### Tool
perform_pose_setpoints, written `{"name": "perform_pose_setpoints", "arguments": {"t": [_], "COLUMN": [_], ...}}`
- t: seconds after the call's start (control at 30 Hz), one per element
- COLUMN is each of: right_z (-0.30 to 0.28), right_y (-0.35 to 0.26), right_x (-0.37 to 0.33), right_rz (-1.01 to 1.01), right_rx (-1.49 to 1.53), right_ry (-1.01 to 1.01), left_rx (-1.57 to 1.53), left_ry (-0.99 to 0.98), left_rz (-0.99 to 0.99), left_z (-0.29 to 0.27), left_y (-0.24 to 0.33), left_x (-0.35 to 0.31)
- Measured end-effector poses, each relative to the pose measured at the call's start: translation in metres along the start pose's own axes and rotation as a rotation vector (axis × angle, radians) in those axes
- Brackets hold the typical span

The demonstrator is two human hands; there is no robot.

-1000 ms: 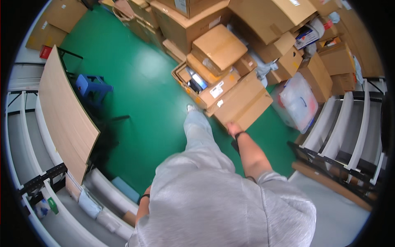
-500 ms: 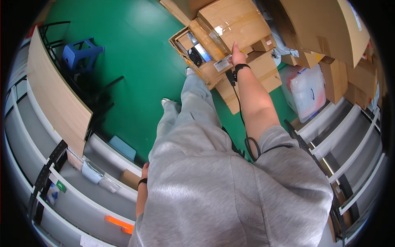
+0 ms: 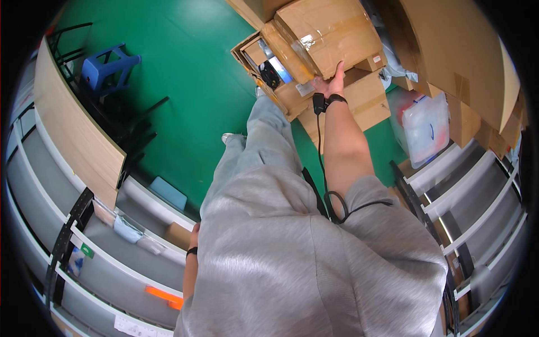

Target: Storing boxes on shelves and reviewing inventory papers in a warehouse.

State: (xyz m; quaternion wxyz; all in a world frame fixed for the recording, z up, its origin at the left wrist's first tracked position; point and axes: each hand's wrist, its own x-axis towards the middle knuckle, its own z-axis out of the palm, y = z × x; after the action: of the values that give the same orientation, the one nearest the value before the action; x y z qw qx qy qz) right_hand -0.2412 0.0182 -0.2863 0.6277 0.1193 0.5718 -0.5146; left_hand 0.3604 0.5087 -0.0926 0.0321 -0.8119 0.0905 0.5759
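Note:
My right hand [image 3: 332, 85] reaches out to the near edge of a taped cardboard box [image 3: 328, 33]. Its thumb points up along the box and the palm faces up, the fingers stretched toward the box's lower edge. Whether they bear any of its weight I cannot tell. Left of this box lies an open carton [image 3: 293, 100] holding a black item [image 3: 269, 74], a narrow blue-and-white box [image 3: 280, 69] and a brown taped package [image 3: 287, 51]. My left hand [image 3: 195, 229] hangs at my side, mostly covered by my shirt, its fingers hidden.
Big cartons [image 3: 455, 50] are stacked at the right, beside a clear plastic bin [image 3: 425, 126]. A blue stool [image 3: 108, 68] and a wooden board [image 3: 73, 123] stand left on the green floor. Metal shelving [image 3: 471, 196] flanks me on both sides. A black cable runs along my right arm.
My right hand has turned from thumb-up at the box's edge to palm-up, and shifted slightly right. The view has shifted a little. My left hand stays at my side.

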Motion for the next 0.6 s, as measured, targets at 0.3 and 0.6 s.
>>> {"name": "perform_pose_setpoints", "arguments": {"t": [0.3, 0.6], "right_z": [0.016, -0.039], "right_y": [-0.002, 0.004], "right_x": [-0.005, -0.004], "right_rz": [-0.196, -0.224], "right_rx": [-0.146, -0.262], "right_ry": [-0.066, 0.136], "left_rx": [0.296, 0.205], "left_ry": [-0.097, -0.007], "left_rz": [-0.032, -0.003], "left_z": [-0.023, -0.039], "left_y": [0.038, 0.089], "left_x": [-0.011, 0.006]}}
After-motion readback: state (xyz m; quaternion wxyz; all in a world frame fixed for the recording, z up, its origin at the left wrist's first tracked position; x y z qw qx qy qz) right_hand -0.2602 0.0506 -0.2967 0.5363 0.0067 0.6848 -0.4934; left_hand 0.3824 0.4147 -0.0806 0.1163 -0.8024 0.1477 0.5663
